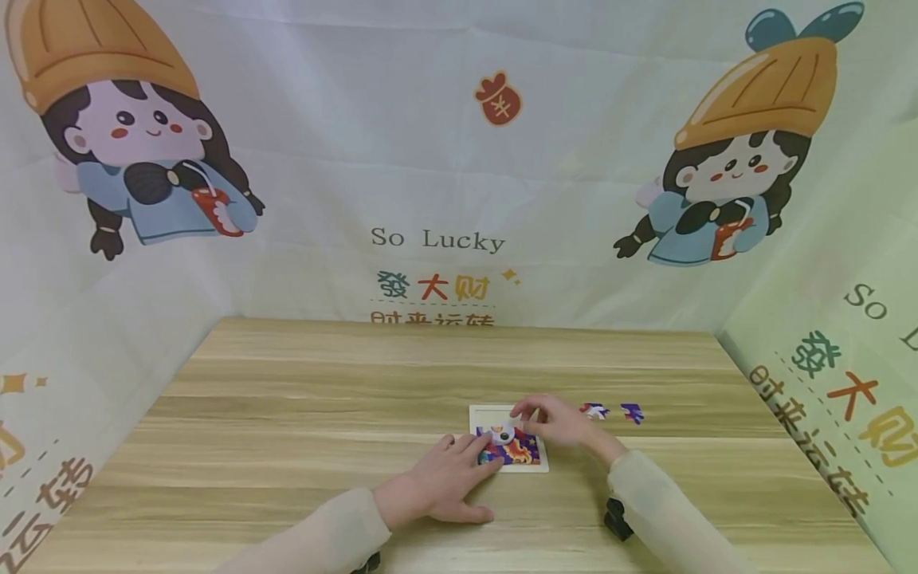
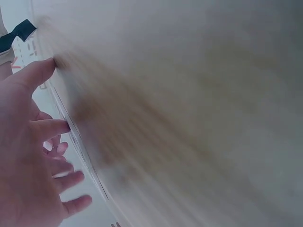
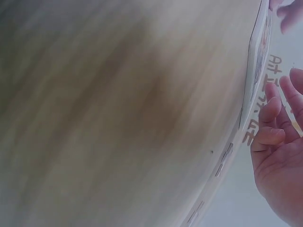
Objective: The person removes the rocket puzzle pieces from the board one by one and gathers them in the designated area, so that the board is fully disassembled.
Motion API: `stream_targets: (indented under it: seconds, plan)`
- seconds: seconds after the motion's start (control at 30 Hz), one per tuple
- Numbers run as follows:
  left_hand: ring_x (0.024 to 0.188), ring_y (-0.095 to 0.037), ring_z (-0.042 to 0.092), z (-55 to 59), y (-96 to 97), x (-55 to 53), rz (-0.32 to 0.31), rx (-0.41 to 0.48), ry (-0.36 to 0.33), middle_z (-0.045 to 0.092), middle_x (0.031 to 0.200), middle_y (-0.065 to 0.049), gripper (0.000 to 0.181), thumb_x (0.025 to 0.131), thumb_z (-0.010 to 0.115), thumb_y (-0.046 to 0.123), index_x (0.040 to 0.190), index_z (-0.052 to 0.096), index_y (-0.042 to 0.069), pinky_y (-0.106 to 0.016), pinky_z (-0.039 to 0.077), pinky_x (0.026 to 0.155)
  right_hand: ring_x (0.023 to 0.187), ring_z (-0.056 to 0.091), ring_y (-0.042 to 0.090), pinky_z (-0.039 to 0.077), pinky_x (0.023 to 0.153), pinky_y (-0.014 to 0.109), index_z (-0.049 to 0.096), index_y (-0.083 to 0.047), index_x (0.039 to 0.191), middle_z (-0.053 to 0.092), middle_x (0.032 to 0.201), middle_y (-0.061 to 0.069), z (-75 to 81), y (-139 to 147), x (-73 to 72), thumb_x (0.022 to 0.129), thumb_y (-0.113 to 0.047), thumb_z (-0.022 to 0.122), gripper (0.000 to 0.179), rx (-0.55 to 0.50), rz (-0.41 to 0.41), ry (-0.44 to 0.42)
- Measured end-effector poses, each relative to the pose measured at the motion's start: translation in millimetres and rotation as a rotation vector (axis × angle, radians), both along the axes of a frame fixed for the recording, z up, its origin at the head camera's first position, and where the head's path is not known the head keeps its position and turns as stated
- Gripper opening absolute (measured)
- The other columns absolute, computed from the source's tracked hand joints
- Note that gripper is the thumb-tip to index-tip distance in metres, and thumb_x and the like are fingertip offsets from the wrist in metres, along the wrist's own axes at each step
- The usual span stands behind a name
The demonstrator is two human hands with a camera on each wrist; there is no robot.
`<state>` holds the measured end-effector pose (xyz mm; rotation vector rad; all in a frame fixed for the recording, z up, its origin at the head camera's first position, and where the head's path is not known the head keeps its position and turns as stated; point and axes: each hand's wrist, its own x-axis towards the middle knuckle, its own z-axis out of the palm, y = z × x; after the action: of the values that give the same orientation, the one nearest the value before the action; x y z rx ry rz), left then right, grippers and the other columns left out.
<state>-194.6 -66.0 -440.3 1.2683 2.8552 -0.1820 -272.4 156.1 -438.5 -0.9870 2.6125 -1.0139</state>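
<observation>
A small framed jigsaw puzzle (image 1: 543,461) with a pale border lies flat on the table, partly filled with a purple and orange picture and a white round-eyed character. My left hand (image 1: 450,477) rests with spread fingers on its left and lower side, covering part of the picture. My right hand (image 1: 555,421) is over the upper right of the frame, fingers loosely bent. No piece shows between those fingers in the right wrist view, where the hand (image 3: 279,156) appears beside the frame (image 3: 255,61).
Right of the frame lie two loose jigsaw parts, a white and purple one (image 1: 595,411) and a purple one (image 1: 632,413). The wooden table (image 1: 323,399) meets a printed cloth backdrop (image 1: 308,199) at the back and sides.
</observation>
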Motion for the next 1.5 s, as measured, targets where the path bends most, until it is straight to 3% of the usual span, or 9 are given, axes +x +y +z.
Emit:
stream_targets:
  seconds: [0.2, 0.37, 0.53, 0.67, 1.03, 1.5]
  plan:
    - [0.128, -0.033, 0.017, 2.0, 0.9, 3.9, 0.098, 0.013, -0.119, 0.019, 0.140, -0.022, 0.070, 0.078, 0.043, 0.064, 0.137, 0.034, 0.026, -0.053, 0.019, 0.097, 0.067, 0.050, 0.010, 0.042, 0.059, 0.025, 0.060, -0.008, 0.104, 0.055, 0.084, -0.004, -2.2, -3, -0.5, 0.085, -0.012, 0.056, 0.019, 0.020, 0.013, 0.012]
    - [0.128, -0.034, 0.016, 2.6, 1.1, 5.1, 0.147, 0.011, -0.174, 0.020, 0.139, -0.024, 0.071, 0.078, 0.043, 0.065, 0.138, 0.031, 0.029, -0.054, 0.016, 0.098, 0.070, 0.050, 0.009, 0.042, 0.061, 0.025, 0.061, -0.008, 0.105, 0.057, 0.087, -0.004, -2.8, -8, -1.9, 0.085, -0.013, 0.057, 0.021, 0.033, 0.050, -0.006]
    - [0.128, -0.034, 0.017, 2.0, 0.8, 4.4, 0.148, 0.009, -0.179, 0.020, 0.139, -0.024, 0.071, 0.078, 0.043, 0.065, 0.138, 0.030, 0.029, -0.054, 0.016, 0.097, 0.072, 0.049, 0.009, 0.042, 0.063, 0.025, 0.062, -0.008, 0.105, 0.059, 0.092, -0.003, -3.3, -16, -3.3, 0.084, -0.012, 0.057, 0.022, 0.059, 0.081, -0.009]
    - [0.127, -0.034, 0.017, 0.0, -0.2, 3.1, 0.142, 0.013, -0.179, 0.020, 0.139, -0.025, 0.071, 0.078, 0.043, 0.065, 0.138, 0.030, 0.028, -0.054, 0.016, 0.098, 0.071, 0.049, 0.010, 0.042, 0.063, 0.026, 0.063, -0.008, 0.104, 0.056, 0.084, -0.004, -5.6, -21, -4.6, 0.083, -0.010, 0.059, 0.021, 0.068, 0.089, -0.019]
    - [0.127, -0.034, 0.018, -1.1, -0.4, 1.9, 0.137, 0.007, -0.160, 0.022, 0.139, -0.024, 0.072, 0.078, 0.042, 0.066, 0.138, 0.030, 0.029, -0.054, 0.017, 0.097, 0.070, 0.048, 0.012, 0.041, 0.061, 0.029, 0.062, -0.008, 0.099, 0.053, 0.078, -0.004, -4.4, -30, -5.0, 0.082, -0.012, 0.061, 0.017, 0.093, 0.007, -0.098]
    - [0.127, -0.033, 0.018, 2.0, 0.1, 2.7, 0.139, 0.001, -0.157, 0.022, 0.139, -0.023, 0.071, 0.078, 0.043, 0.066, 0.138, 0.031, 0.030, -0.055, 0.017, 0.097, 0.070, 0.048, 0.014, 0.040, 0.062, 0.029, 0.060, -0.007, 0.092, 0.053, 0.078, -0.002, -0.7, -31, -8.4, 0.081, -0.004, 0.057, 0.012, 0.027, -0.026, -0.207]
